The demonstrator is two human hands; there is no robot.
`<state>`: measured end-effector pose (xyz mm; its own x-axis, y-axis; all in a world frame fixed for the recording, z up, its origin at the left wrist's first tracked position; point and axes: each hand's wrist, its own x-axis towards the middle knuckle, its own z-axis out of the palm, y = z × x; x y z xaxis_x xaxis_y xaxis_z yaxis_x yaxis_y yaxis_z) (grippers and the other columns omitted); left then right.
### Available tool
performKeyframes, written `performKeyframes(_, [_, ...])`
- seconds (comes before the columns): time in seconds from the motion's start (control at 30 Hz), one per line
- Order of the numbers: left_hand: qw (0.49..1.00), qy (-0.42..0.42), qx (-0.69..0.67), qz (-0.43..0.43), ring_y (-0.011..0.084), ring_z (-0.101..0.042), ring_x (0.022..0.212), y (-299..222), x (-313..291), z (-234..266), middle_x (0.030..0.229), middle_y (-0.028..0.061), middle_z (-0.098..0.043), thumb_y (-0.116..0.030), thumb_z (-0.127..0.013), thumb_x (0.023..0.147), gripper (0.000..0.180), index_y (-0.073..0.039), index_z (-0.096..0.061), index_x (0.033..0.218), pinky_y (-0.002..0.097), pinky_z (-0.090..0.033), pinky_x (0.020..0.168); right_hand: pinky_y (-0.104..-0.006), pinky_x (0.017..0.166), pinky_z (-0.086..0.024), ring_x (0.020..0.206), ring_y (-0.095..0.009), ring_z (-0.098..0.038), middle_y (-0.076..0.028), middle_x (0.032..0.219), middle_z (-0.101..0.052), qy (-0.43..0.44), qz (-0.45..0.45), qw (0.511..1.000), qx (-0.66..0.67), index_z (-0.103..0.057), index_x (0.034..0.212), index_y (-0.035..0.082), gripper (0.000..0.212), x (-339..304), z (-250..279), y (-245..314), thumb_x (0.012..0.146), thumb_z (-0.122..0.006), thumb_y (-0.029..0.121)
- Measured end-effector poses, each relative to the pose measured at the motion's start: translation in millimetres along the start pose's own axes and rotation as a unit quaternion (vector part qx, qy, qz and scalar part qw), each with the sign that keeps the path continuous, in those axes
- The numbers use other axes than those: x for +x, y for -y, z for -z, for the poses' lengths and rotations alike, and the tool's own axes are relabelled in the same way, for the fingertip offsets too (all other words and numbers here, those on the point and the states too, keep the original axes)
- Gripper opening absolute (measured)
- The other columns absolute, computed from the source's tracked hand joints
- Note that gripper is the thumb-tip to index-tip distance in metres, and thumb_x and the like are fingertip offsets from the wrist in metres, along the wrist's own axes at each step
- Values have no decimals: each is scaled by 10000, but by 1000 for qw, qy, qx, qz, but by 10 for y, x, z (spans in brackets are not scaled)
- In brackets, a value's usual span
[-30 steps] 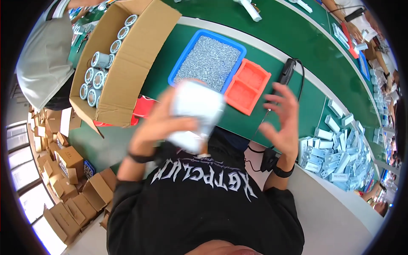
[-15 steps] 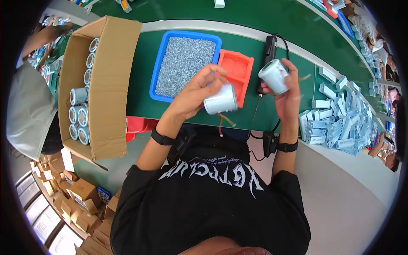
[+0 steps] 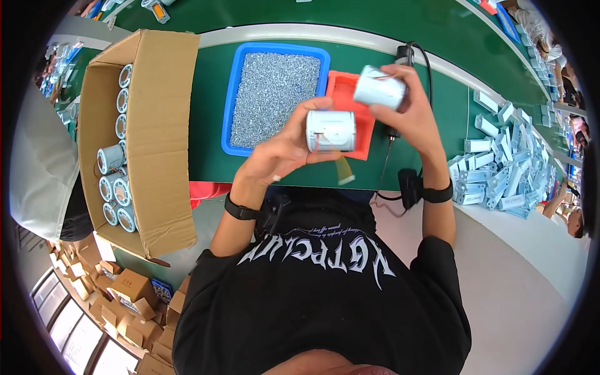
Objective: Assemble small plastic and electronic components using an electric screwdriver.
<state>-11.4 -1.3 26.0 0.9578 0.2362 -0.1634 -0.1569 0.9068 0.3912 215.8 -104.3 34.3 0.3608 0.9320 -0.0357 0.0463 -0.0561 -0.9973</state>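
My left hand (image 3: 278, 147) is closed round a white cylindrical motor (image 3: 331, 130), held on its side over the front part of the red tray (image 3: 342, 94). A short bundle of wires with a small plug (image 3: 345, 170) hangs below this motor. Slightly higher and to the right, my right hand (image 3: 412, 115) grips a second white motor (image 3: 379, 87) by its right end, tilted and a little blurred. Thin wires show along its upper side. The two motors are close together but apart.
A blue tray (image 3: 229, 103) full of small screws lies left of the red one. Behind my right hand lies a black electric screwdriver (image 3: 405, 55) with its cable. An open cardboard box (image 3: 165, 137) at left holds several motors (image 3: 111, 157). White metal brackets (image 3: 497, 172) are heaped at right.
My right hand has swung left with its motor, bringing it nearer the other one. The motor in my left hand has turned more level, and its wires now hang lower right.
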Motion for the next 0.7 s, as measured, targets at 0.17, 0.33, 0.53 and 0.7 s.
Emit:
performKeyframes(0.17, [959,-16,277,-56,274,-469,1202,146,-37,-5,1299,112,-421,33,-652,686,774,-129,-317,1365,427,-458,969,-324,842,-485,969,-280,-572,-135,1170,-540,68,74,900,-423,-506,1142,-3,536,137,-172,84,676,-748,107])
performKeyframes(0.33, [786,-7,603,-133,304,-515,1082,206,105,-30,1180,81,-498,-47,-758,634,700,-118,-447,1256,416,-447,891,-334,800,-483,929,-275,-572,-122,1114,-535,54,24,940,-335,-536,1097,13,504,123,-225,-12,654,-754,114])
performKeyframes(0.53, [607,-50,765,-211,317,-514,1029,199,232,24,1126,82,-517,-118,-817,583,586,-103,-569,1113,412,-441,850,-362,765,-488,912,-302,-572,-118,1037,-518,42,-4,931,-364,-538,1092,54,488,145,-182,-43,659,-752,121])
performKeyframes(0.7, [612,-52,762,-203,323,-495,1068,257,310,91,1133,91,-514,-115,-817,589,566,-90,-586,1106,412,-438,871,-383,746,-495,901,-341,-573,-119,1030,-502,42,44,919,-390,-530,1108,79,499,153,-114,-60,659,-746,119])
